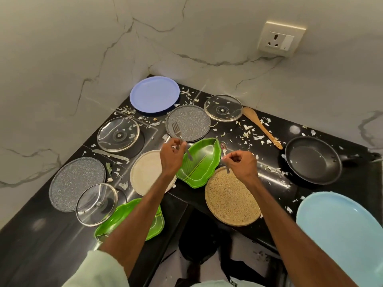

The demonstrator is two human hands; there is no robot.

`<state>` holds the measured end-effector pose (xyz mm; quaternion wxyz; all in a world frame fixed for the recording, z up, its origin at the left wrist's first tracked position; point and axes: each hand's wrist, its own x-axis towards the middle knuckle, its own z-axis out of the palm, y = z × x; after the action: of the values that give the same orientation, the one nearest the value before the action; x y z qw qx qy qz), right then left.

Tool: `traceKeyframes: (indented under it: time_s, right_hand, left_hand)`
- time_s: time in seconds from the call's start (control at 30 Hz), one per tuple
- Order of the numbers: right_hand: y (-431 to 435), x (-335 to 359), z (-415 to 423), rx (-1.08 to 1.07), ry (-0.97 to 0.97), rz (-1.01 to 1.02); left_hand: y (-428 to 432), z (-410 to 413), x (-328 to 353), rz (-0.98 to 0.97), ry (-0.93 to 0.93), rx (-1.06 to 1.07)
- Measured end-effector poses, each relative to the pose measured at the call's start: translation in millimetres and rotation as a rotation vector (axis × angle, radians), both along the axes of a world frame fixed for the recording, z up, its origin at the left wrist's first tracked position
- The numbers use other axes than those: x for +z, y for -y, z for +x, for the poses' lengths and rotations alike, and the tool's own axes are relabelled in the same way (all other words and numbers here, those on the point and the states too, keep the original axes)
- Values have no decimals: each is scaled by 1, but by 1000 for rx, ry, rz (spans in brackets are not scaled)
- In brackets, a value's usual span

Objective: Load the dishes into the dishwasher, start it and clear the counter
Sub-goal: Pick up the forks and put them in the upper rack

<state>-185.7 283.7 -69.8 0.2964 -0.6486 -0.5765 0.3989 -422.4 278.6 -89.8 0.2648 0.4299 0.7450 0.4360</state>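
The fork [176,129] stood just above the centre of the frame, tines up over the grey speckled plate [192,121], its handle slanting down across the green leaf-shaped plate [204,168]. It looked like light, stiff steel, probably slick, and best taken at mid-handle. The left hand [172,159] pinched it there, fingers curled close round the shaft. Right of centre, the right hand [241,164] pinched a small spoon [224,146] likewise, bowl uppermost, its handle tip over the tan plate [232,201]. Pale scraps [248,129] littered the black counter [41,245].
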Motion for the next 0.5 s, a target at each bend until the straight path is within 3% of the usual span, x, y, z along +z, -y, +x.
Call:
traceKeyframes:
  time_s: [0.5]
  right_hand:
    - [115, 32, 29, -231, -136, 8]
  left_hand:
    - [108, 68, 30, 65, 233, -465]
